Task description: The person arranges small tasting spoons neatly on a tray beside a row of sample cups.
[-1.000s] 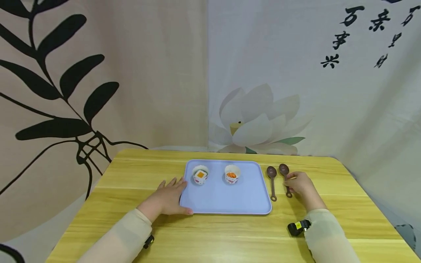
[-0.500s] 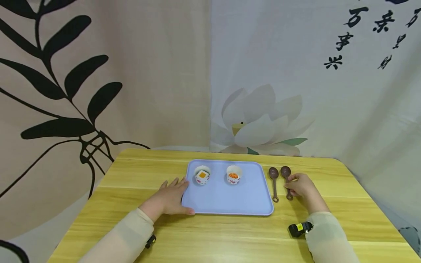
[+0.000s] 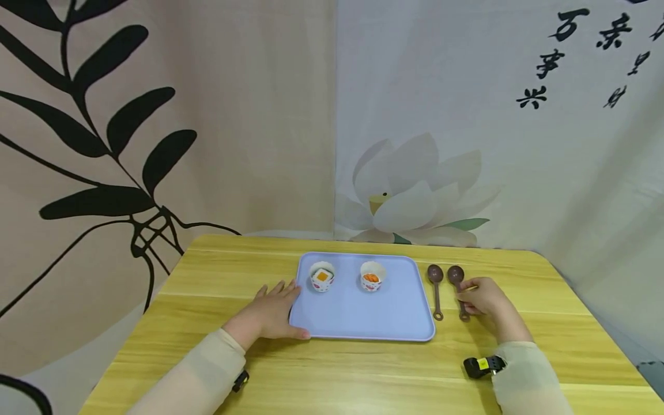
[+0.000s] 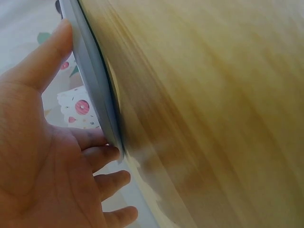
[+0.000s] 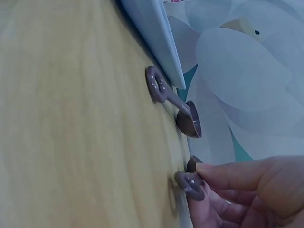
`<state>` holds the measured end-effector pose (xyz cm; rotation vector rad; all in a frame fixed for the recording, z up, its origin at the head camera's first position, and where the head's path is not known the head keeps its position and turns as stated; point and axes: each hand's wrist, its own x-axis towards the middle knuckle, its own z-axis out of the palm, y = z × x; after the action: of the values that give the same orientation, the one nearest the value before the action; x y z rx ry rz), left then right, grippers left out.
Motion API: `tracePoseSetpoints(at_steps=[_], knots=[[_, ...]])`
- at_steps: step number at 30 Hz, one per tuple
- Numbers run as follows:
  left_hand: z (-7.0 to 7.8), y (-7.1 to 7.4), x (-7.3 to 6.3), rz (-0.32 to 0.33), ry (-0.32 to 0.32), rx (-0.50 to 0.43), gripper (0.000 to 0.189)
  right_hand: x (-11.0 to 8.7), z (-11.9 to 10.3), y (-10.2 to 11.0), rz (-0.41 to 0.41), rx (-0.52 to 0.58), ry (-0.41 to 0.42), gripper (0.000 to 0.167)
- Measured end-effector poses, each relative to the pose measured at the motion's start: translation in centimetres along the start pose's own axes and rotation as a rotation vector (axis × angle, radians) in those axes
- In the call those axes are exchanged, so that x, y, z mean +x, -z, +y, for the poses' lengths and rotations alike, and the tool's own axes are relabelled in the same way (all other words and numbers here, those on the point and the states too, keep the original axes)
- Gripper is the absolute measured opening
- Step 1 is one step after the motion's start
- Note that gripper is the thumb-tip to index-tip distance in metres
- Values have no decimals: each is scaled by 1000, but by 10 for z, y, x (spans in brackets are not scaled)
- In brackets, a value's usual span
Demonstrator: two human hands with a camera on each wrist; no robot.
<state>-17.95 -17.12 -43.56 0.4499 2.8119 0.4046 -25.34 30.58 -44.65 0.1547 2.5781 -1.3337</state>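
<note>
Right hand [image 3: 486, 301] pinches one spoon [image 3: 456, 274], second spoon [image 3: 436, 279] just left of its fingers, while the left hand [image 3: 271, 314], fingers spread against the tray [image 3: 363, 320], seemingly steadies it.

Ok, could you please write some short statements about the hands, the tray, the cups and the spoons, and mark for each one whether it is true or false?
1. The right hand pinches a brown spoon. True.
2. The left hand touches the left edge of the tray. True.
3. The pinched spoon is the one nearer to the tray. False: the other spoon is nearer.
4. A patterned left cup and right cup stand upright on the tray. True.
5. Both cups are empty. False: one holds a white and orange piece, the other orange pieces.
</note>
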Motion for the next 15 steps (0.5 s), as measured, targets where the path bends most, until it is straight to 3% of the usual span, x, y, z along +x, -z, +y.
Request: tracePoseSetpoints(at_steps=[15], knots=[[0,0,0,-3,10,6,117,-16,-11,10,-3,-31,33,36]])
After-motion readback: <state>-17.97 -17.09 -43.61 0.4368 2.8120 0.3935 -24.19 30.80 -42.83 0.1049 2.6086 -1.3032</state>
